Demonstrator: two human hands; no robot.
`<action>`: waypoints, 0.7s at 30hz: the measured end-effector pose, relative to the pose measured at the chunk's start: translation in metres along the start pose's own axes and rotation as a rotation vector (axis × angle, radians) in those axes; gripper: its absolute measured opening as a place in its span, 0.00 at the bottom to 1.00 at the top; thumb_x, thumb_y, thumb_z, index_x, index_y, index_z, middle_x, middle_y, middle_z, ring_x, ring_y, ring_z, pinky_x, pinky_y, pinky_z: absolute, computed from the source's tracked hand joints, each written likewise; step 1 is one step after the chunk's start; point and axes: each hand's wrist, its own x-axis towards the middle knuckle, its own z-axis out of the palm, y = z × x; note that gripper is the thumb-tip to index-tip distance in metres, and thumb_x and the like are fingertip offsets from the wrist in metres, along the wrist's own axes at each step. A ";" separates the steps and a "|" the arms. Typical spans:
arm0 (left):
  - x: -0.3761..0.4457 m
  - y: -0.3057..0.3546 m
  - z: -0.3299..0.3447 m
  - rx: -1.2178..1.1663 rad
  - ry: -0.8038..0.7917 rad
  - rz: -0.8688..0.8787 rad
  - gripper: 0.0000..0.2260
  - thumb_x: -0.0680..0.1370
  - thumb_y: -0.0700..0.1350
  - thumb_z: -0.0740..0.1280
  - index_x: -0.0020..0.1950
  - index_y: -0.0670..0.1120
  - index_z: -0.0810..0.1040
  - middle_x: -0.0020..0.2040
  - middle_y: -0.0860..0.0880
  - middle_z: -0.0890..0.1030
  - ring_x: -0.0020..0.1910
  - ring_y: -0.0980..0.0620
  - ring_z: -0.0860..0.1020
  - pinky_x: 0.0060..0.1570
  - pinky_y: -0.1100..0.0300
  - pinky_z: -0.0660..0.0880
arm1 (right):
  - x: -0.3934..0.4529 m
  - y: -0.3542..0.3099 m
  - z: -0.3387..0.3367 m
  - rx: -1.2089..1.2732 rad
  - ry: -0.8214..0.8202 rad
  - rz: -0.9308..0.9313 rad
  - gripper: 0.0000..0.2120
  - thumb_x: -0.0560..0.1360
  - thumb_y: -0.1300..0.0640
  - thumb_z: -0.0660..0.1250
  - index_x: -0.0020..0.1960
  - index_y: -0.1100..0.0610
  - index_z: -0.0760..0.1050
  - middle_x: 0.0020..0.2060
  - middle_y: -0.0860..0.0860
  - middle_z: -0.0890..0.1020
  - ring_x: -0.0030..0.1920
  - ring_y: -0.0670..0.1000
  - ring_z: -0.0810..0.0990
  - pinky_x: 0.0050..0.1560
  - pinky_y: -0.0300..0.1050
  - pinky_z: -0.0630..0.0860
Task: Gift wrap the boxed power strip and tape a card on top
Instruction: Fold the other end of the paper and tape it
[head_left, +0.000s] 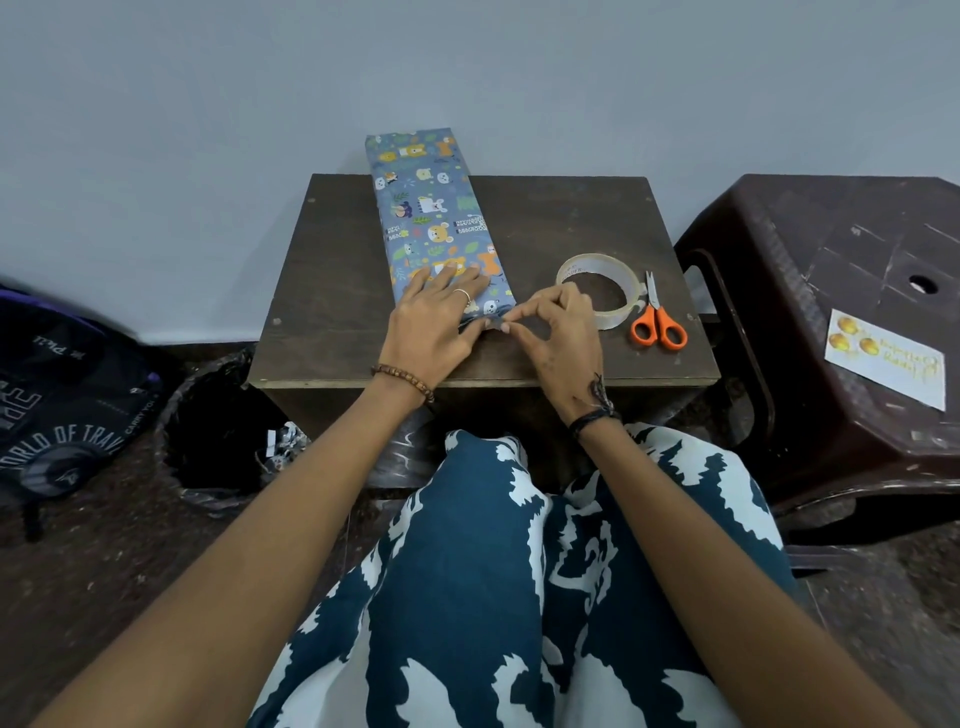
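A lap in blue-and-white patterned cloth (519, 571) is seen nearest. The long box wrapped in blue animal-print paper (434, 218) lies on a dark wooden table (571, 218); its near end is pressed by the flat, spread left hand (436, 322), while a small piece at that end is pinched by the right hand (556, 332). A clear tape roll (600, 288) and orange-handled scissors (657, 322) lie just beside. A black-lined bin (218, 436) holds paper scraps. A black bag (62, 395) reads "WORLD OF TRAV". A white card with gold balloons (885, 358) rests on a brown plastic stool (831, 312).

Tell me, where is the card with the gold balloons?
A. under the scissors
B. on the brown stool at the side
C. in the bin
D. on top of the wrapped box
B: the card lies flat on the stool to the right of the table, apart from the wrapped box and the scissors.
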 end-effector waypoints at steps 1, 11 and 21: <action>0.000 0.000 -0.001 -0.002 -0.004 -0.001 0.21 0.76 0.46 0.67 0.67 0.44 0.72 0.68 0.45 0.72 0.70 0.46 0.67 0.72 0.53 0.55 | 0.000 0.000 0.001 -0.013 0.015 -0.013 0.04 0.69 0.56 0.73 0.43 0.54 0.81 0.43 0.46 0.73 0.46 0.45 0.68 0.47 0.41 0.67; 0.000 0.000 -0.002 0.004 -0.030 0.003 0.20 0.76 0.45 0.67 0.68 0.44 0.72 0.68 0.45 0.72 0.70 0.45 0.67 0.72 0.54 0.54 | -0.008 0.000 0.018 -0.224 0.179 -0.193 0.04 0.71 0.54 0.68 0.41 0.55 0.78 0.41 0.52 0.76 0.44 0.48 0.70 0.44 0.43 0.67; 0.000 0.000 -0.001 0.002 -0.012 0.004 0.20 0.75 0.45 0.67 0.67 0.45 0.72 0.68 0.46 0.73 0.70 0.46 0.68 0.72 0.55 0.54 | -0.011 -0.001 0.025 -0.186 0.319 -0.163 0.13 0.69 0.56 0.72 0.49 0.54 0.70 0.51 0.50 0.66 0.47 0.51 0.73 0.41 0.48 0.75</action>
